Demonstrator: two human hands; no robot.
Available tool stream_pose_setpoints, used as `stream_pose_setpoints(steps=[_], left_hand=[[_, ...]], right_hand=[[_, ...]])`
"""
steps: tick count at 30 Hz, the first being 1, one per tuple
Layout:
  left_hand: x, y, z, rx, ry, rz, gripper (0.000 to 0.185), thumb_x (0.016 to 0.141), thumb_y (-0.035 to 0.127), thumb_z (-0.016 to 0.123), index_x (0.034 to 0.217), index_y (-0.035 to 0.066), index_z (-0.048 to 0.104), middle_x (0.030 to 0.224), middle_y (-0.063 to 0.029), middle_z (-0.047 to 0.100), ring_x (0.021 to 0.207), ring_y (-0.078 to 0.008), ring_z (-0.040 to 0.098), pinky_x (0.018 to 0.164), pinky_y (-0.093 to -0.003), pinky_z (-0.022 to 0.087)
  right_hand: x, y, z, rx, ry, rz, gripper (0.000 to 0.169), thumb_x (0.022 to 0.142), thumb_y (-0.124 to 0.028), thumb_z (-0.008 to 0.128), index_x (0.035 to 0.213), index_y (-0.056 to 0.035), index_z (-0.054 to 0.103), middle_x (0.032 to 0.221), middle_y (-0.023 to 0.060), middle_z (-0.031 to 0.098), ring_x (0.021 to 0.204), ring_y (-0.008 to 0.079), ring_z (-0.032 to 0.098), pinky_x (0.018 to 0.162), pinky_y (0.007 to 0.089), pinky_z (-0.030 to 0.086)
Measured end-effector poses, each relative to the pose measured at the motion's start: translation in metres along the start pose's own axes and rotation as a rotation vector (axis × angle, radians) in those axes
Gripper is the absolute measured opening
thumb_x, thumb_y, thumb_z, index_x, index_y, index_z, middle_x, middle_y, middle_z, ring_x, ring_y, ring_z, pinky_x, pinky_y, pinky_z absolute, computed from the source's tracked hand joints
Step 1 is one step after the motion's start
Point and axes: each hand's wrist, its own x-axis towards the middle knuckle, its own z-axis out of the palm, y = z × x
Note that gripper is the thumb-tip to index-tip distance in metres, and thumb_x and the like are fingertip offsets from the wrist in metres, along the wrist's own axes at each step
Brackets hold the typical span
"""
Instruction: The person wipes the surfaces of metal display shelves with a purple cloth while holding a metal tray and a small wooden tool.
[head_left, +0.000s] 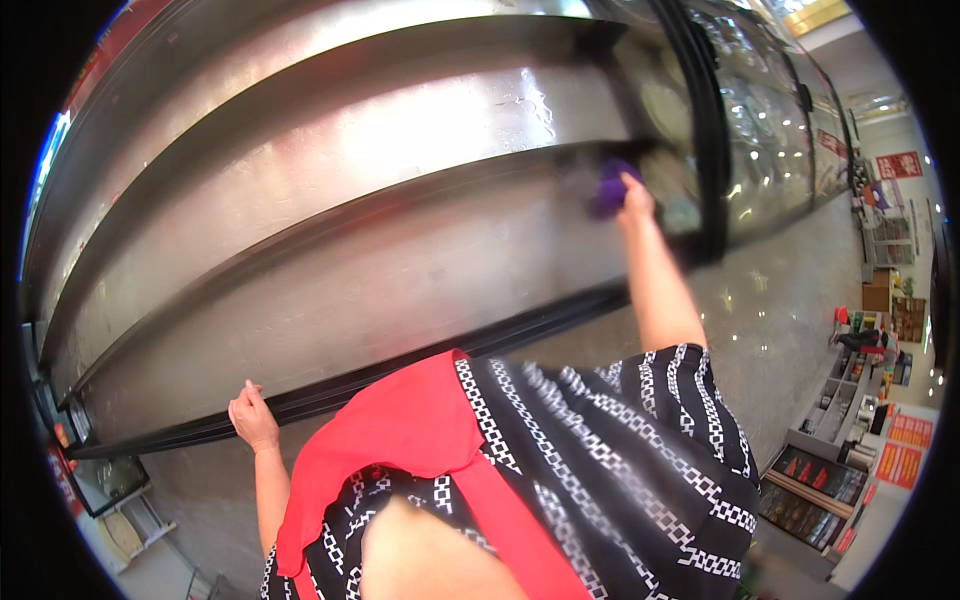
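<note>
My right hand (637, 199) grips a purple cloth (613, 187) against the right end of a wide metal shelf surface (420, 262), close to the black upright frame (712, 150). The cloth is blurred. At the lower left, my left hand (253, 416) is at the black front edge (322, 397) of the case, its fingers loosely bent; nothing shows in it. Above, a second metal shelf (450, 112) bears wet streaks near its right end.
Stepped metal shelves curve from left to right behind the black front rail. Beyond the upright, glossy case panels (765, 135) continue. At the far right stand grey shelving with goods (832, 405) and trays of items (802, 495). A glass-topped case (109, 480) is at the lower left.
</note>
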Motion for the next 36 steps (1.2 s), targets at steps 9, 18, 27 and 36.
stream_pose_setpoints(steps=[9,18,27,36], left_hand=[[-0.059,-0.029,-0.041,0.019,-0.004,-0.173,0.04,0.09,0.032,0.04,0.071,0.005,0.062,0.061,-0.007,0.056,0.071,-0.0254,0.05,0.086,-0.0344,0.036],[-0.095,-0.009,-0.068,0.019,-0.051,-0.164,0.036,0.089,0.032,0.045,0.069,0.006,0.06,0.061,-0.0031,0.055,0.066,-0.0208,0.05,0.095,-0.0357,0.033],[-0.079,0.0,-0.091,-0.002,-0.038,-0.083,0.033,0.087,0.032,0.047,0.072,0.005,0.059,0.069,-0.0092,0.056,0.077,-0.0274,0.049,0.094,-0.0381,0.034],[-0.087,-0.034,-0.094,0.078,-0.05,-0.144,0.038,0.083,0.041,0.051,0.081,0.006,0.065,0.073,-0.0143,0.058,0.075,-0.0297,0.051,0.069,-0.0388,0.04]], right_hand=[[-0.042,0.064,0.016,-1.53,0.322,-0.18,0.046,0.076,-0.019,0.042,0.121,-0.0149,0.051,0.135,0.0101,0.035,0.12,0.0348,0.033,0.101,0.0393,0.029],[-0.317,0.21,0.196,-1.546,-0.423,-0.522,0.052,0.064,-0.017,0.054,0.116,-0.0234,0.053,0.129,0.0114,0.034,0.116,0.0337,0.03,0.089,0.0511,0.031],[-0.425,0.275,0.368,-0.476,-1.031,0.201,0.04,0.07,0.006,0.046,0.101,-0.0108,0.063,0.086,0.0106,0.063,0.077,0.0231,0.059,0.069,0.0366,0.048],[-0.24,-0.03,0.154,-0.441,-0.76,0.34,0.042,0.075,0.005,0.045,0.117,0.0022,0.048,0.101,0.0135,0.057,0.088,0.0212,0.058,0.08,0.0317,0.048]])
